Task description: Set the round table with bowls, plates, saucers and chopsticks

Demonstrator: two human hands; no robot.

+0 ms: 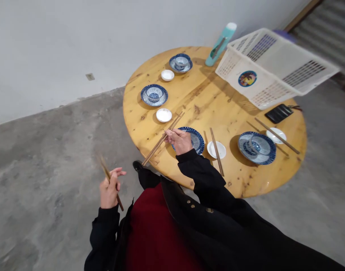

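Note:
My right hand [179, 140] reaches over the wooden table [200, 94] with its fingers closed on a pair of chopsticks [155, 149], beside a small white dish [164, 115]. Beneath that hand a blue-rimmed plate [199, 140] is partly hidden. Away from the table, above the floor, my left hand [110, 190] is wrapped round more chopsticks [105, 168], slightly blurred. To the right of my right hand, another pair of chopsticks [217, 152] lies across a white dish [222, 149]. Farther right, chopsticks [277, 135] rest over a third white dish [276, 134].
Blue-patterned plates with bowls stand at the right [257, 147], the left [154, 95] and the back [180, 63]. A white plastic basket [263, 75], a teal bottle [221, 44] and a black wallet-like case [279, 113] occupy the far right. A wall [76, 41] rises behind.

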